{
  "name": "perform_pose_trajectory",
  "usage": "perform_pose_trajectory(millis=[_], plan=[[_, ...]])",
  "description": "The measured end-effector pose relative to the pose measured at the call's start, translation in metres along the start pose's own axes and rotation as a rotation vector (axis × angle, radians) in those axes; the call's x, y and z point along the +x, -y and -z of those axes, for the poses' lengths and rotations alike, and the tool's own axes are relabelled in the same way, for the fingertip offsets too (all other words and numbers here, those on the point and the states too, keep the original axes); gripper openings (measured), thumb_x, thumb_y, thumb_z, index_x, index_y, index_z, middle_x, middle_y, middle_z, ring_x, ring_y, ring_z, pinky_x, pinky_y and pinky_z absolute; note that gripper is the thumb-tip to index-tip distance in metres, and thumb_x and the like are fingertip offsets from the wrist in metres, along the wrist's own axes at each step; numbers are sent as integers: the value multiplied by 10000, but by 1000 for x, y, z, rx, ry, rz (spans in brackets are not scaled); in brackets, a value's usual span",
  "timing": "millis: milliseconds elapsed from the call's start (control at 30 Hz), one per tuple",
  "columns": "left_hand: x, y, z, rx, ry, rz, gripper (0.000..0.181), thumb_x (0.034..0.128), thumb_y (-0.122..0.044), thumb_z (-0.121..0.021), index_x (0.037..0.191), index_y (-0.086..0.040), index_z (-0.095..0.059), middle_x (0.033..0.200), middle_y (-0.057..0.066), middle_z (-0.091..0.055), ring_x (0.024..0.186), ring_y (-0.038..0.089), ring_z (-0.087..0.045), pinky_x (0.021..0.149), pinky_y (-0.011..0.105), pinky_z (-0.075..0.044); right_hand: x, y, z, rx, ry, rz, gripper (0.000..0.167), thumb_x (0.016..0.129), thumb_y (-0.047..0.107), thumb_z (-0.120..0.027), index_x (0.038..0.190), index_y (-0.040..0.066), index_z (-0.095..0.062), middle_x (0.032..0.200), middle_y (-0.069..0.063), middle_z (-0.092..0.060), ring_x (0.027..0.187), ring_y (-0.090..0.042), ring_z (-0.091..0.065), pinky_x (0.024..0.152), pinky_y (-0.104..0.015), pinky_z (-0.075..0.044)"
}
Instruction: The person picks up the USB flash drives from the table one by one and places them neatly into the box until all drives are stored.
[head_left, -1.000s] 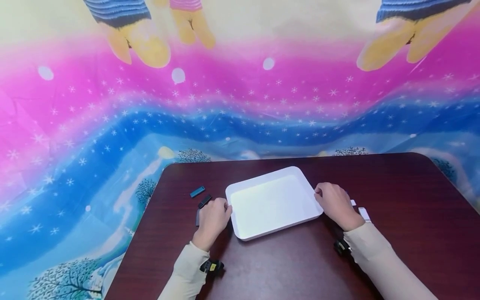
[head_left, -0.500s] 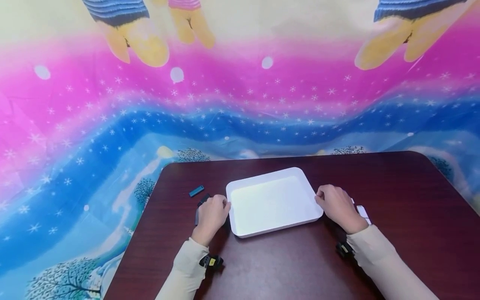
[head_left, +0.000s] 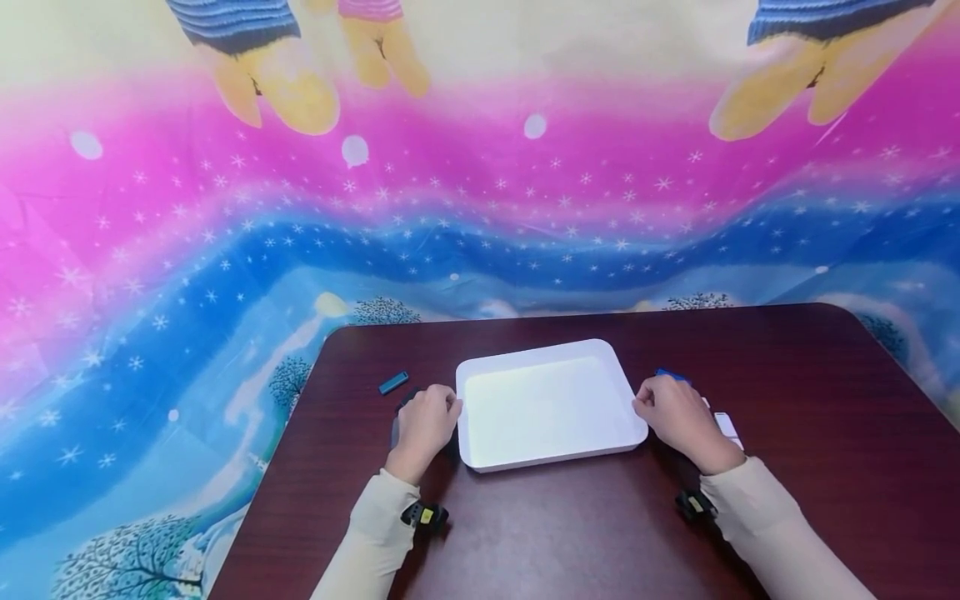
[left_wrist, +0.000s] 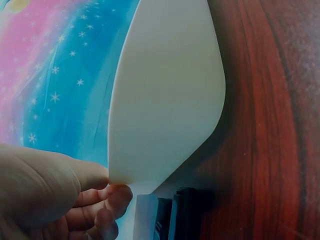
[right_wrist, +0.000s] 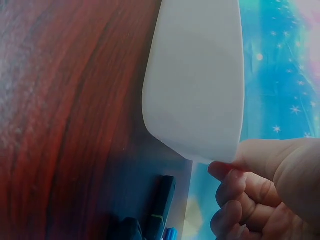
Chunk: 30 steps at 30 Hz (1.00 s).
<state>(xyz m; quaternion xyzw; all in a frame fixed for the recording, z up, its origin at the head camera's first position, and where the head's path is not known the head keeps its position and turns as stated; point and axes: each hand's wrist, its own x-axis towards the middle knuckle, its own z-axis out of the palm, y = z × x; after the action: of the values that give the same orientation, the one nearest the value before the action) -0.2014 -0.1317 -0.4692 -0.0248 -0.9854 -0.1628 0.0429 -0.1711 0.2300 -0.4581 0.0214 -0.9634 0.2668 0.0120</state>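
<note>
White tray (head_left: 551, 412) turned straighter, pinched at both ends.
On the head feed, I saw it between the left hand (head_left: 423, 425) and the right hand (head_left: 680, 421), at the counter (head_left: 562, 533) (resting or lifted, I couldn't tell), squarer to the far edge than a second earlier, so better aligned, I judged. A blue item (head_left: 671, 374) had emerged beyond the latter. Left wrist: thumb and finger pinched its lip. Right wrist: the same hold.
</note>
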Motion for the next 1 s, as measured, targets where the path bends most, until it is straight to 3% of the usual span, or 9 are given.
perform_pose_trajectory(millis=[433,1000], plan=[[14,0,-1,-32,18,43,160,951,-295,-705,951,-156,-783,693,-15,-662,588,133,-546,572,322,-447,-9,1,-2,46,13,-22,139,918,84,-665,783,59,-687,585,-17,-494,530,-163,-448,499,-300,-370],[17,-2,0,-46,36,34,182,972,-298,-681,906,-153,-769,610,-26,-586,543,139,-519,527,294,-385,-13,0,-3,47,6,-15,147,918,86,-662,772,74,-675,567,-7,-454,517,-164,-439,475,-290,-353]])
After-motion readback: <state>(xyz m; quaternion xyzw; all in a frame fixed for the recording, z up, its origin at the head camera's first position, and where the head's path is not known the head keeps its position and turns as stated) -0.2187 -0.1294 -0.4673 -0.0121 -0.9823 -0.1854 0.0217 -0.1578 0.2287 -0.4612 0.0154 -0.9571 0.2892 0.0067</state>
